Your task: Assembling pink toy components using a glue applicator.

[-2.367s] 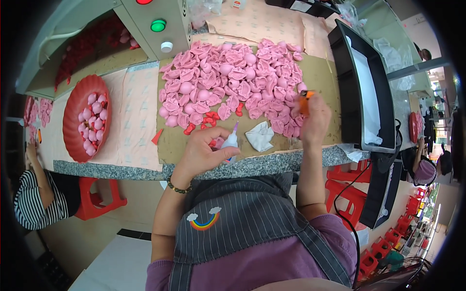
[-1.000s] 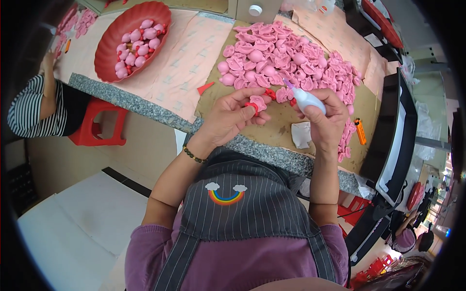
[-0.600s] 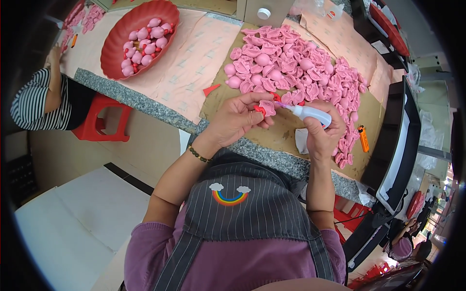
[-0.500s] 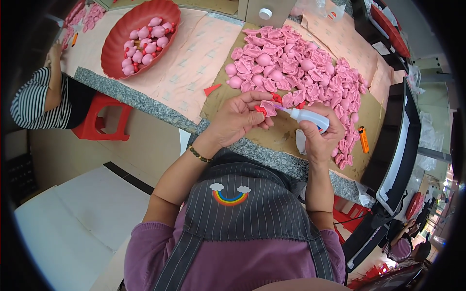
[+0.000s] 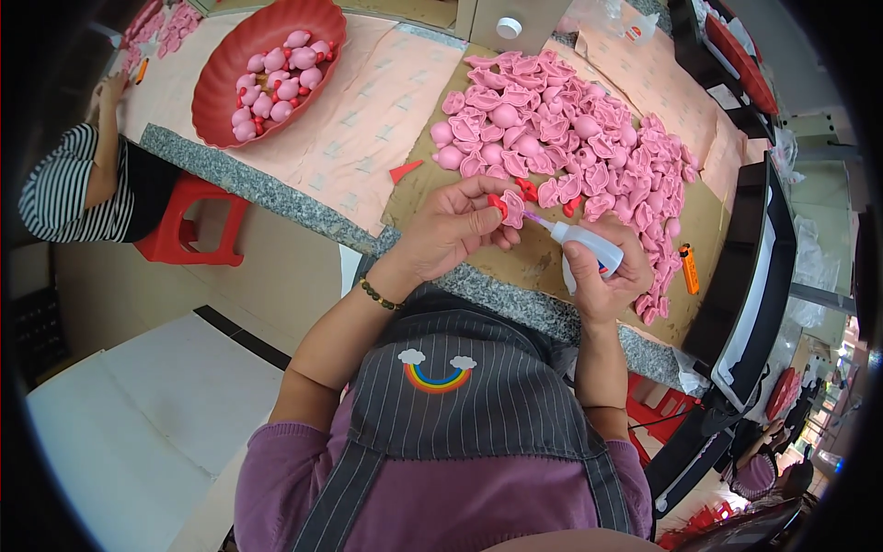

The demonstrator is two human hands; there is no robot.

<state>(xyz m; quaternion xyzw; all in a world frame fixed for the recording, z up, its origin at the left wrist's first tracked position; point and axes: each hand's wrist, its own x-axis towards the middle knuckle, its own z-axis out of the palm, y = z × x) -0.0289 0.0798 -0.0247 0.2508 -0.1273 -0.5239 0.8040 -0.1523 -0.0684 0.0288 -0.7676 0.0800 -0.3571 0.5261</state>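
Between the fingertips of my left hand [image 5: 460,221] is a small pink plastic piece [image 5: 512,210] with a red part [image 5: 498,204] at its left side. My right hand [image 5: 607,267] is wrapped round a white squeeze glue bottle [image 5: 590,247], tilted so that its thin purplish nozzle [image 5: 539,221] points at the pink piece. Whether the tip touches the piece I cannot tell. Just beyond my fingers lie loose red parts [image 5: 525,189] on the brown board [image 5: 421,189]. A big heap of pink shell-like pieces [image 5: 552,120] covers the board's far side.
A red scalloped bowl [image 5: 210,92] at the far left holds several pink figures with red bits. An orange lighter [image 5: 689,268] lies right of the heap, a red pointed piece [image 5: 405,170] left. A black tray [image 5: 736,285] borders the right. Another person [image 5: 74,184] sits at far left.
The bottle and my right hand have shifted slightly down, and the pink piece in my left fingers has turned more upright. The whole view has moved a little.
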